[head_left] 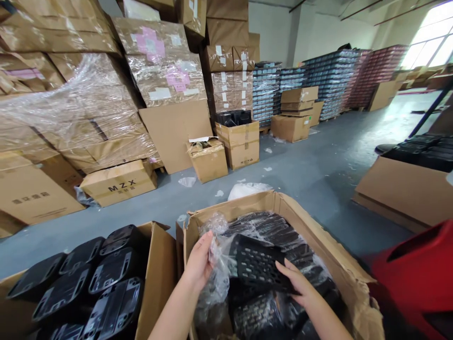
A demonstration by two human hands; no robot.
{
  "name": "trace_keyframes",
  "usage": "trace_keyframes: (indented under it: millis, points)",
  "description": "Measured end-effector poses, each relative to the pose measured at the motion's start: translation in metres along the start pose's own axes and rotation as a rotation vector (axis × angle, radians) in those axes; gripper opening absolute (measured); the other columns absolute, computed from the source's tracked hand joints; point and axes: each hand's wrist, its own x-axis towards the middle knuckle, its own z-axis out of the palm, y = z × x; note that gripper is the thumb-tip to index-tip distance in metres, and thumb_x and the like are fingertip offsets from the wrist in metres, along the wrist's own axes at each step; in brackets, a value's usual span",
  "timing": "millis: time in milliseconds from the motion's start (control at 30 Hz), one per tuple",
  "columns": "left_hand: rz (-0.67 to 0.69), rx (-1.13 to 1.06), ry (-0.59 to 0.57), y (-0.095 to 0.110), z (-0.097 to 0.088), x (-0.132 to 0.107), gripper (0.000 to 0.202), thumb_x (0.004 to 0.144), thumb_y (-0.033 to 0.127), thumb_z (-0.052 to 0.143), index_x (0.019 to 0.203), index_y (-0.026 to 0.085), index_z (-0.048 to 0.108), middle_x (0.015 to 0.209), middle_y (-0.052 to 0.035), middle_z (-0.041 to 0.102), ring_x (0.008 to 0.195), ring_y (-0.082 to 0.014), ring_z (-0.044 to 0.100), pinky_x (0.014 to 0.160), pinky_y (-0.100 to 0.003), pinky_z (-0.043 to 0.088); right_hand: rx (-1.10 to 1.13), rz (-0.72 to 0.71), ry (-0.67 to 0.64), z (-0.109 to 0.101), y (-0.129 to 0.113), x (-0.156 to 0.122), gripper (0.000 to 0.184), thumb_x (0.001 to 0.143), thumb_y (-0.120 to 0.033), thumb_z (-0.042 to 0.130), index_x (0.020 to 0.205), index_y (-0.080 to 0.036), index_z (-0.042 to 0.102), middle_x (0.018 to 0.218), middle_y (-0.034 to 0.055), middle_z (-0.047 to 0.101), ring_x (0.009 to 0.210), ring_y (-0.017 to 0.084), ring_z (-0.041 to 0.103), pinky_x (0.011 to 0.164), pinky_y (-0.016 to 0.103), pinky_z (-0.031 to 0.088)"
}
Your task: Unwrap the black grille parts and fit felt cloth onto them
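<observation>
- In the open cardboard carton (pixel 320 236) at the bottom middle of the view, both hands are at work among black plastic parts wrapped in film.
- The left hand (pixel 200 262) is closed, its fingers pinching a bunch of the clear plastic bag (pixel 217 264) that lines the carton and lifting it up off the parts.
- The right hand (pixel 300 283) is closed on the near right edge of a black perforated panel (pixel 256 264), with the fingers curled against it.
- The black perforated panel sits tilted, raised above the other parts in the carton, between the two hands and just beside the bunched film.
- More black parts (pixel 269 311) lie stacked under and behind the panel, partly covered by the bag.
- Just to the left, touching the carton's wall, a second carton (pixel 159 278) holds rows of black moulded housings (pixel 106 274) set on edge.
- At the right edge, a red moulded object (pixel 417 274) is partly in view.
- Across the grey floor (pixel 318 170) a carton marked MZX (pixel 120 182) lies at the foot of tall pallets of film-wrapped cartons (pixel 88 108).
- Small open cartons (pixel 226 151) stand beside a leaning cardboard sheet (pixel 173 132).
- Far back, stacks of dark and red trays (pixel 336 80) line the wall.
</observation>
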Motion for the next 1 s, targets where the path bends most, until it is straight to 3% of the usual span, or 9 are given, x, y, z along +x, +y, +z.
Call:
trace_keyframes:
  millis: [167,300,367,433,600,667,800,900,1000]
  points:
    - [0.153,0.106,0.067,0.026,-0.021,0.001,0.037,0.060,0.047,0.062,0.057,0.018,0.039,0.042,0.0114,0.032,0.033,-0.0022,0.028,0.035,-0.015,0.025,-0.088,-0.047,0.074,-0.014,-0.017,-0.005,0.032,0.059,-0.037,0.068,0.086,-0.021,0.061,0.077,0.0033,0.068,0.074,0.023,0.063,0.075,0.039,0.045]
    - [0.416,0.695,0.256,0.043,-0.048,0.001,0.029,0.060,0.045,0.060,0.068,0.019,0.051,0.044,0.0097,0.035,0.039,-0.0060,0.034,0.040,-0.018,0.025,-0.335,-0.179,0.053,-0.029,-0.022,-0.003,0.034,0.057,-0.033,0.070,0.086,-0.019,0.063,0.084,0.0047,0.068,0.085,0.025,0.059,0.084,0.040,0.039]
    - [0.448,1.062,0.307,0.045,-0.063,0.001,0.023,0.056,0.032,0.065,0.074,0.020,0.057,0.046,0.0084,0.040,0.044,-0.0089,0.040,0.045,-0.019,0.029,-0.462,-0.215,0.055,-0.036,-0.013,0.003,0.030,0.053,-0.031,0.072,0.079,-0.018,0.064,0.083,0.0046,0.068,0.089,0.027,0.057,0.087,0.041,0.036]
    - [0.428,1.345,0.276,0.042,-0.075,0.000,0.014,0.055,0.017,0.061,0.069,0.020,0.059,0.053,0.0053,0.047,0.052,-0.0119,0.048,0.053,-0.021,0.035,-0.539,-0.245,0.134,-0.042,0.004,0.013,0.028,0.046,-0.028,0.074,0.071,-0.020,0.064,0.079,0.0032,0.067,0.091,0.030,0.055,0.087,0.042,0.036]
    - [0.486,1.732,0.291,0.033,-0.084,-0.007,0.024,0.062,0.004,0.041,0.068,0.019,0.058,0.093,-0.0053,0.053,0.082,-0.0168,0.055,0.071,-0.024,0.041,-0.656,-0.413,0.341,-0.053,0.057,0.038,0.024,0.044,-0.025,0.072,0.066,-0.024,0.061,0.071,0.0011,0.063,0.083,0.028,0.055,0.082,0.039,0.038]
    - [0.434,1.851,0.298,0.035,-0.081,-0.013,0.025,0.068,0.006,0.037,0.070,0.019,0.059,0.094,-0.0068,0.056,0.085,-0.0190,0.056,0.074,-0.027,0.041,-0.854,-0.504,0.341,-0.053,0.068,0.045,0.020,0.052,-0.027,0.068,0.069,-0.023,0.059,0.072,0.0022,0.061,0.082,0.028,0.054,0.081,0.039,0.038]
    - [0.159,2.013,0.275,0.045,-0.072,-0.030,0.028,0.074,0.007,0.032,0.076,0.015,0.058,0.072,-0.0082,0.061,0.076,-0.0212,0.059,0.068,-0.030,0.042,-1.509,-0.577,0.345,-0.040,0.069,0.055,0.018,0.066,-0.031,0.056,0.080,-0.020,0.057,0.084,0.0077,0.057,0.086,0.028,0.054,0.076,0.039,0.041]
    - [0.125,2.045,0.303,0.051,-0.067,-0.040,0.024,0.078,0.019,0.036,0.088,0.011,0.056,0.077,-0.0122,0.063,0.081,-0.0243,0.060,0.069,-0.032,0.043,-1.819,-0.402,0.413,-0.027,0.069,0.058,0.025,0.074,-0.031,0.048,0.092,-0.015,0.052,0.094,0.0125,0.054,0.076,0.025,0.059,0.064,0.035,0.044]
    - [0.017,2.047,0.256,0.036,-0.065,-0.043,0.047,0.068,0.034,0.056,0.108,0.010,0.051,0.081,-0.0150,0.066,0.081,-0.0295,0.061,0.067,-0.036,0.045,-1.902,-0.185,0.460,-0.027,0.071,0.060,0.032,0.072,-0.025,0.048,0.100,-0.009,0.049,0.095,0.0170,0.055,0.069,0.024,0.062,0.059,0.032,0.045]
